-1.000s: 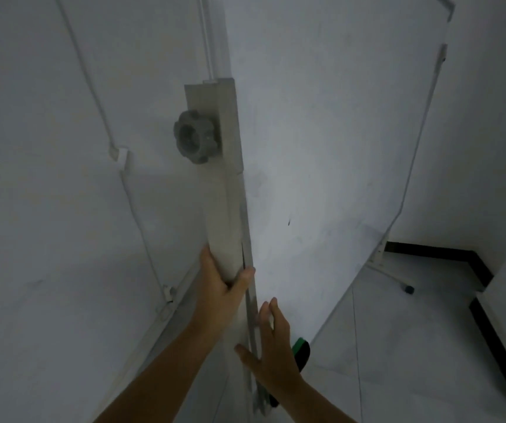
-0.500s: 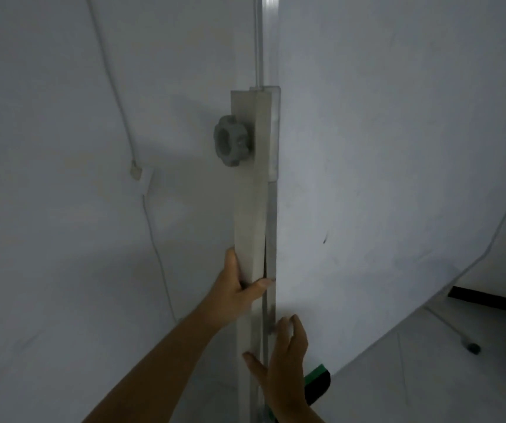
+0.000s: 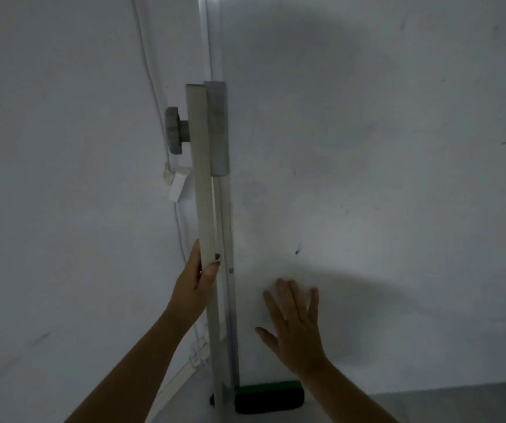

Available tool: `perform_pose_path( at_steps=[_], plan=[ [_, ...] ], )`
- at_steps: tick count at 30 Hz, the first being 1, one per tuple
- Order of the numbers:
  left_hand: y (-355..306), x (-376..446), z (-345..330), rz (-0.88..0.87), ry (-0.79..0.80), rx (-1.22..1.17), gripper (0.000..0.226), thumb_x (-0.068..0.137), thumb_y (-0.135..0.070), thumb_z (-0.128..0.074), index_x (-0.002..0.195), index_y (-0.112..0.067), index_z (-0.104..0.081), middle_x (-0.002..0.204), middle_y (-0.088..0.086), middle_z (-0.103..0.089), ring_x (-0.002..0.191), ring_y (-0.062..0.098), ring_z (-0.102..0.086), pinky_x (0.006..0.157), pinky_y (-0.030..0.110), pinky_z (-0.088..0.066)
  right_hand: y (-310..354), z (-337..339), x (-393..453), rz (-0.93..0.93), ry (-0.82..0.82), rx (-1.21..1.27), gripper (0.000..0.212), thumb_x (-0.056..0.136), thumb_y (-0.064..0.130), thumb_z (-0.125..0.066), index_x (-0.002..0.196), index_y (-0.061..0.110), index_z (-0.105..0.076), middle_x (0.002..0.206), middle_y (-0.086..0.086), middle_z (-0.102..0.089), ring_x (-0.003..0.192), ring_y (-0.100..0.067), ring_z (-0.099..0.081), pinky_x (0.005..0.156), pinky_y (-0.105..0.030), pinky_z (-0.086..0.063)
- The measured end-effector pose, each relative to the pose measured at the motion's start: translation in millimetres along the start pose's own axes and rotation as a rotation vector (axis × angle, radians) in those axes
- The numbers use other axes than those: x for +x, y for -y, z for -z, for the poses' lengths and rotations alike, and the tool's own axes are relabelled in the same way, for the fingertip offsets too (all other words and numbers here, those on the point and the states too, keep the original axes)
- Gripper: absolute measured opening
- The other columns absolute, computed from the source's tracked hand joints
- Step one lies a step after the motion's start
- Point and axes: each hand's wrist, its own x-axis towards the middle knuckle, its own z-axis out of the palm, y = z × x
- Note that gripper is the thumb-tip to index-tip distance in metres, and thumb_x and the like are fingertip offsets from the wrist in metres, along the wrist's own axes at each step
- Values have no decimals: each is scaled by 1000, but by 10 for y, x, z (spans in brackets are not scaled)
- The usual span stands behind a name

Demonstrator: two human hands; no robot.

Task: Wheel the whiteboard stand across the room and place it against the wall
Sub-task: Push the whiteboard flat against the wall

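Observation:
The whiteboard stand's pale upright post [image 3: 203, 184] rises in the middle of the view, with a grey round knob [image 3: 174, 130] on its left side. The white board surface [image 3: 383, 178] fills the right half and faces me. My left hand [image 3: 196, 280] is wrapped around the post low down, thumb on its front. Flat against the board's lower part lies my right hand [image 3: 294, 325], fingers spread and holding nothing. A green and black eraser [image 3: 268, 395] rests at the board's bottom edge. The wheels are hidden.
A white wall [image 3: 62, 178] stands close behind the stand on the left, with a thin white cable [image 3: 151, 87] and a small white box [image 3: 178, 186] on it. Grey floor [image 3: 459, 404] shows at the bottom right.
The board has swung round to face me and now covers the right side, hiding the floor and far leg. My right hand moved from the post's edge onto the board surface.

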Motion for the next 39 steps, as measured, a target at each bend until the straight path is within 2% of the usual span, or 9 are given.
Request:
perform_pose_path(
  at_steps=[5, 8, 12, 16, 25, 31, 34, 36, 39],
  plan=[
    [137, 84, -87, 76, -208, -41, 63, 74, -28, -23, 134, -12, -22, 117, -7, -36, 101, 8, -43, 90, 16, -37, -39, -272, 194, 120, -102, -80, 59, 97, 46, -14, 145, 16, 1, 155, -8, 15, 142, -26, 9, 113, -54, 10],
    [172, 256, -52, 42, -173, -81, 57, 76, -25, -24, 132, -18, -24, 106, -13, -46, 83, -18, -50, 71, -8, -37, 26, -380, 281, 60, -87, -85, 59, 97, 46, -10, 144, 12, -6, 155, -11, 17, 141, -29, 11, 113, -55, 11],
    [206, 393, -16, -40, -87, -76, 38, 79, -16, -25, 103, -46, -29, 84, -21, -42, 71, -28, -49, 63, -8, -38, 20, -441, 384, 27, -45, -86, 59, 97, 48, -10, 135, 7, -29, 154, -13, 19, 141, -30, 13, 113, -54, 12],
    [273, 437, 38, -75, -47, -68, 33, 80, -23, -30, 105, -44, -26, 88, -23, -43, 75, -29, -49, 65, -8, -37, 50, -473, 350, 17, -32, -76, 62, 97, 48, -12, 144, 10, 1, 154, -13, 18, 141, -31, 12, 113, -54, 11],
    [345, 741, 224, -57, 35, 21, 38, 76, -22, -27, 113, -31, -23, 84, -23, -40, 70, -32, -46, 62, -9, -36, 222, -619, 564, -51, 74, -166, 134, 53, 50, -82, 143, 6, 8, 152, -16, 21, 140, -33, 15, 111, -56, 9],
    [335, 880, 221, -38, 9, 0, 35, 92, -11, -28, 127, -16, -25, 84, -23, -38, 69, -33, -45, 63, -10, -34, 293, -709, 743, -96, 105, -179, 143, 44, 49, -87, 142, 5, 7, 152, -17, 21, 140, -34, 15, 109, -58, 5],
    [349, 817, 179, -10, -53, -14, 38, 93, -7, -26, 127, -23, -22, 103, -21, -42, 90, -22, -44, 83, 0, -32, 325, -699, 725, -94, 105, -175, 144, 44, 49, -87, 142, 4, 7, 152, -18, 20, 140, -35, 14, 108, -59, 2],
    [362, 762, 152, 16, -91, -35, 41, 93, -13, -27, 134, -14, -20, 119, -11, -36, 110, 1, -36, 89, 6, -31, 335, -660, 704, -101, 114, -158, 142, 45, 48, -87, 142, 4, 7, 152, -18, 20, 140, -35, 14, 107, -59, 2],
    [313, 699, 85, 35, -162, -50, 42, 93, -8, -24, 135, -10, -19, 120, -7, -31, 113, 7, -30, 94, 14, -27, 348, -571, 674, -109, 137, -111, 138, 48, 47, -86, 143, 5, 6, 152, -17, 21, 140, -34, 15, 106, -57, -2]
  ],
)
